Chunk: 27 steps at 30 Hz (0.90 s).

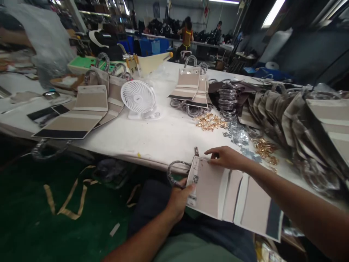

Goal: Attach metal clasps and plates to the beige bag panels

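Observation:
Over my lap I hold a flat beige canvas bag panel with off-white and black stripes. My left hand grips its near edge, beside a dark ring-shaped handle and small metal fittings. The handle is wrapped in clear plastic. My right hand pinches the panel's upper edge, close to the table rim. Its fingers lie over the panel and hide a little of that edge. Gold metal fittings and silver metal pieces lie on the table just beyond my right hand.
A white table runs across the view. On it are a white desk fan, several similar panels with handles, and a large overlapping row of panels at right. A co-worker stands at the far back. Green floor lies below left.

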Available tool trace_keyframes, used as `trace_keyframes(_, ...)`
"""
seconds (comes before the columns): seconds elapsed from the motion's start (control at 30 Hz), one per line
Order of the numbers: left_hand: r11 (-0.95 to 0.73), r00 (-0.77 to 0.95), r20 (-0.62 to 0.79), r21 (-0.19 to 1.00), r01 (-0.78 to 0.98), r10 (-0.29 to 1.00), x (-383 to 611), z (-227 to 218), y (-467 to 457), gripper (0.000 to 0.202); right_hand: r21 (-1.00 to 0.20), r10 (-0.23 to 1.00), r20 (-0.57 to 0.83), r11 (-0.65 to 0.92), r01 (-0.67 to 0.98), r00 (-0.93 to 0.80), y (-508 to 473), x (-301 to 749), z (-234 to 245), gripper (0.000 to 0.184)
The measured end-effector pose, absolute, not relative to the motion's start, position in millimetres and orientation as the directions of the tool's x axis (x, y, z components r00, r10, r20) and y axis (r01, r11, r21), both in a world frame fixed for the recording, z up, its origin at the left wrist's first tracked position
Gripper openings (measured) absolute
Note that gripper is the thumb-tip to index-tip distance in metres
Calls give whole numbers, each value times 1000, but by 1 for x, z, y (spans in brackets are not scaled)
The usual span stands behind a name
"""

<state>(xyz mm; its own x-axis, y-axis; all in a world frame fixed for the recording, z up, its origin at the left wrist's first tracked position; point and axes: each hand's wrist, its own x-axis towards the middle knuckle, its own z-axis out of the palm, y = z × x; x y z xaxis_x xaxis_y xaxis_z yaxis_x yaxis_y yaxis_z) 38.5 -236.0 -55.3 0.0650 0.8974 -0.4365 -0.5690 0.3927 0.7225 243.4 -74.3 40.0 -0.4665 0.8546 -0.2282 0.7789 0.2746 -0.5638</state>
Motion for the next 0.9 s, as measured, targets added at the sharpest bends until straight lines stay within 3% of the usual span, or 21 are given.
trace_keyframes(0.1,383,-1,-467,728,-568,884,43,-59,-230,50,-577,939,55,306,757,-338,-90,238,46,28)
trace_keyframes(0.2,383,-66,-495,744,-548,866,49,-59,-225,42,-767,959,249,281,577,-136,-123,228,62,24)
trace_keyframes(0.3,414,-75,-539,721,-555,839,54,-56,-220,39,-976,979,201,197,89,35,-149,210,64,35)
trace_keyframes(0.37,435,-67,-574,688,-581,816,56,-54,-217,38,-952,982,158,179,-247,103,-155,198,52,39)
trace_keyframes(0.47,456,-46,-605,647,-611,795,56,-53,-215,38,-867,978,64,152,-475,197,-148,187,28,41)
trace_keyframes(0.6,500,41,-606,615,-610,795,54,-52,-215,37,-844,960,-10,141,-517,280,-138,183,9,41)
trace_keyframes(0.7,519,70,-604,613,-595,794,52,-51,-214,35,-867,962,65,185,-462,264,-141,178,7,42)
trace_keyframes(0.8,512,58,-598,629,-585,800,52,-50,-213,32,-914,957,235,276,-296,168,-151,167,7,43)
trace_keyframes(0.9,484,55,-558,661,-573,828,51,-47,-212,32,-940,939,341,341,-6,-44,-157,159,11,44)
